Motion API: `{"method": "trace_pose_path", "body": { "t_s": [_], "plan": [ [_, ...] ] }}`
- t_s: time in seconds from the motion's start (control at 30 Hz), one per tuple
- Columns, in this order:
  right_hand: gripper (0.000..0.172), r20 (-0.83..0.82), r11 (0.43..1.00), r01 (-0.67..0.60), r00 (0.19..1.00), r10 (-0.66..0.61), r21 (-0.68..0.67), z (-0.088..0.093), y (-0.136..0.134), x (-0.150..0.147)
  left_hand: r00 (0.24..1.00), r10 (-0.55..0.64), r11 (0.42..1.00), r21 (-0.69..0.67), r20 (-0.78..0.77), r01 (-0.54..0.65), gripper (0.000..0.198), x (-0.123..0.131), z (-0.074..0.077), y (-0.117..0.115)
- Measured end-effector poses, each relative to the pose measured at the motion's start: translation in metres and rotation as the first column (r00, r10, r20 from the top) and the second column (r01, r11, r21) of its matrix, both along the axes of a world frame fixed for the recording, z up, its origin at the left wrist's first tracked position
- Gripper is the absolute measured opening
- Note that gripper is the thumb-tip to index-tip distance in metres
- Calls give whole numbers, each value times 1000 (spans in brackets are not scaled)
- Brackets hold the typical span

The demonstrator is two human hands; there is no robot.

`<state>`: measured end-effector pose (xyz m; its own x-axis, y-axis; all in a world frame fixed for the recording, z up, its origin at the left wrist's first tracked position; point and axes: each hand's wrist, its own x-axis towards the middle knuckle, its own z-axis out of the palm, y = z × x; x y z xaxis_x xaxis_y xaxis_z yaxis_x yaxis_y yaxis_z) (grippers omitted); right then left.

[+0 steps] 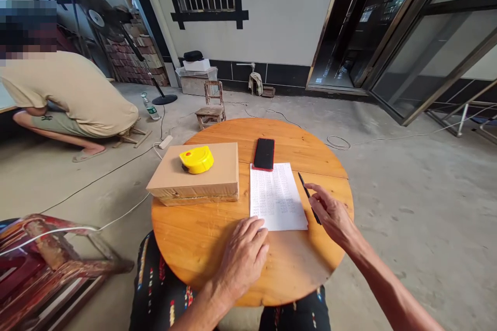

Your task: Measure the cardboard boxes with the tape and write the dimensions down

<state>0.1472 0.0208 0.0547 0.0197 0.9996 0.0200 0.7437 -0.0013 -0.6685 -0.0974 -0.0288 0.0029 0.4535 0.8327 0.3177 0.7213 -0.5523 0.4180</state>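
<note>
Resting at 6 o'clock on one round wooden table (182,232), the left hand (246,248) lay loosely flat, fingertips at the near-left corner of one paper sheet (276,196). Right hand (330,212) was at 3 o'clock, well apart from the left, fingers bent at one black pen (303,183); couldn't tell if it was gripped. Sheet sat just right of centre, rows of marks too small to read. One red-edged phone (264,154) overlapped its far edge, 12 o'clock. One cardboard box (217,165) was at 10 o'clock, one yellow tape measure (199,159) on top. Off the table: one small wooden chair (212,108), 11 o'clock; one bottle (150,106), one fan (103,15) and one crouching person (70,93), all around 10; one reddish wooden seat (54,253), 8 o'clock.
</note>
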Motion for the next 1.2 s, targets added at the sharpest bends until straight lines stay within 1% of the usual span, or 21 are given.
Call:
{"method": "trace_pose_path", "body": {
  "t_s": [0.1, 0.23, 0.33, 0.4, 0.47, 0.53, 0.57, 0.63, 0.67, 0.73, 0.8, 0.87, 0.93, 1.1, 1.2],
  "plan": [
    [39, -168, 999, -17, 986, 10, -45, -1, -7, 0, 1000, 4, 1000, -3, 14, -4, 26, 0, -3, -1],
    [40, -338, 999, -11, 941, -4, -43, -5, -10, 2, 1000, 5, 1000, -12, 30, -5, 26, -1, -6, -1],
    [38, -479, 999, 15, 877, -38, -53, -6, -10, 5, 999, 5, 1000, -13, 38, -4, 26, -2, -7, -1],
    [36, -564, 999, -3, 825, -24, -46, -4, -11, 8, 999, 4, 1000, -7, 43, -4, 26, -2, -7, -1],
    [35, -621, 1000, -20, 784, 11, -7, -2, -13, 8, 999, 3, 1000, 2, 47, -3, 26, -2, -6, -1],
    [35, -633, 998, 19, 774, 21, 56, 1, -16, 6, 999, 3, 1000, 13, 53, -4, 27, -2, -6, -1],
    [34, -623, 994, 61, 783, 9, 90, 2, -18, 4, 998, 3, 1000, 18, 56, -4, 27, -2, -6, -1],
    [27, -600, 976, 163, 799, -43, 146, 4, -22, 1, 998, 2, 1000, 21, 63, -4, 28, -2, -7, -1],
    [22, -603, 964, 206, 795, -65, 167, 5, -24, 0, 998, 2, 1000, 20, 64, -3, 28, -2, -7, -1],
    [18, -641, 951, 250, 763, -78, 182, 6, -28, -1, 998, 1, 1000, 13, 59, -2, 28, -2, -6, -1],
    [20, -680, 949, 258, 730, -68, 181, 5, -30, -1, 999, 2, 1000, 8, 50, -2, 28, -2, -6, -1],
    [23, -673, 953, 243, 737, -60, 181, 1, -31, -1, 999, -2, 1000, 9, 40, 2, 28, -2, -4, -1],
    [24, -638, 964, 204, 768, -50, 170, -4, -28, -4, 1000, -7, 1000, 8, 31, 7, 27, -2, -2, -1],
    [28, -598, 990, 39, 800, 50, 135, -24, -21, -18, 1000, 13, 1000, -25, 5, -12, 21, -4, 2, -1],
    [27, -501, 990, -71, 856, 124, 123, -36, -24, -22, 1000, 26, 999, -30, -13, -26, 21, -5, 4, -1]
  ]
}}
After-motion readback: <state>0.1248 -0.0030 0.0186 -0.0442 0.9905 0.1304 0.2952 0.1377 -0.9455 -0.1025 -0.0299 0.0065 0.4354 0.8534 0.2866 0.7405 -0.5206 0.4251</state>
